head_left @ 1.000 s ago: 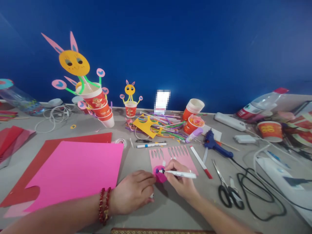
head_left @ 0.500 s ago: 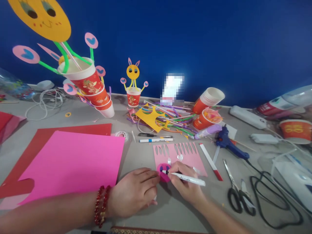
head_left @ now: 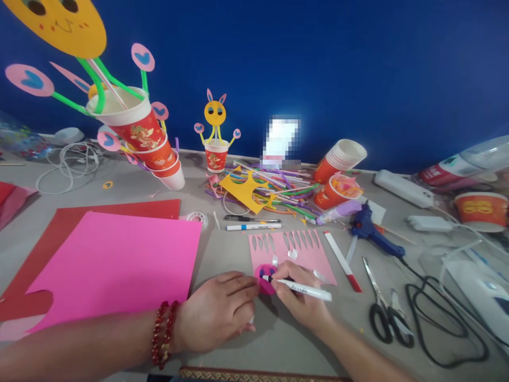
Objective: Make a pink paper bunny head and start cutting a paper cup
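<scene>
A white acrylic marker [head_left: 308,290] is gripped in my right hand [head_left: 304,297], its dark tip on a small magenta paper circle [head_left: 267,286]. Dark blue marks show on the circle's upper part. My left hand [head_left: 222,310] rests just left of it, its fingertips at the circle's edge. The left fingers are curled together, with a small white bit by the lower fingers that I cannot make out. Under and behind the circle lies a pale pink sheet [head_left: 282,249] with leaf-shaped cutouts.
Magenta paper [head_left: 131,260] lies on red paper at left. Scissors [head_left: 382,307], a glue gun [head_left: 369,228] and a red-ended marker [head_left: 342,261] are at right. Behind are pipe cleaners [head_left: 286,185], yellow scrap paper [head_left: 242,191], stacked cups [head_left: 340,159] and cup figures [head_left: 217,154].
The marker tip has shifted slightly left and up on the magenta circle. My left hand stays in place, and the whole view has shifted a little.
</scene>
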Motion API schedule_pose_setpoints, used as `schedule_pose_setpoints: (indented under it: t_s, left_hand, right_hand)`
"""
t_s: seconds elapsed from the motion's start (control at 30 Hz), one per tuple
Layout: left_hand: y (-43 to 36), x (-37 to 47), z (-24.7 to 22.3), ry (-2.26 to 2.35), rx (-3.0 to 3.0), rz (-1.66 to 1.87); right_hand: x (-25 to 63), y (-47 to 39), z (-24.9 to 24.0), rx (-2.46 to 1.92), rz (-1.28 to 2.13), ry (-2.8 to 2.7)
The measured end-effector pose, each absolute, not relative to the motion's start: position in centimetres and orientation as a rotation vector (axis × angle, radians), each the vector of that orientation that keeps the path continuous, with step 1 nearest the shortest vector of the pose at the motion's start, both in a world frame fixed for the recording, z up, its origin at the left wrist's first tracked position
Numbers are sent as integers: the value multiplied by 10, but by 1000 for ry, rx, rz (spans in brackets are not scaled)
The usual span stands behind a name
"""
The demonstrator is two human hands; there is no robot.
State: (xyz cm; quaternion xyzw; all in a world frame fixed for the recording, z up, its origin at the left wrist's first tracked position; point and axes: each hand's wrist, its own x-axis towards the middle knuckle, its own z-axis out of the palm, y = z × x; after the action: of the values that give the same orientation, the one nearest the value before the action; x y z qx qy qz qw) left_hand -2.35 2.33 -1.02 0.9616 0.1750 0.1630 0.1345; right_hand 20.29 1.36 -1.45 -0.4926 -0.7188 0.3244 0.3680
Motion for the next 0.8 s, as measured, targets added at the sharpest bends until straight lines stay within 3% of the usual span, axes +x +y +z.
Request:
schedule_pose_setpoints:
  t_s: [0.8]
  left_hand:
    - [23,-24,-10,521,2740,480]
  right_hand:
    - [201,14,-12,-1289,816,-1867]
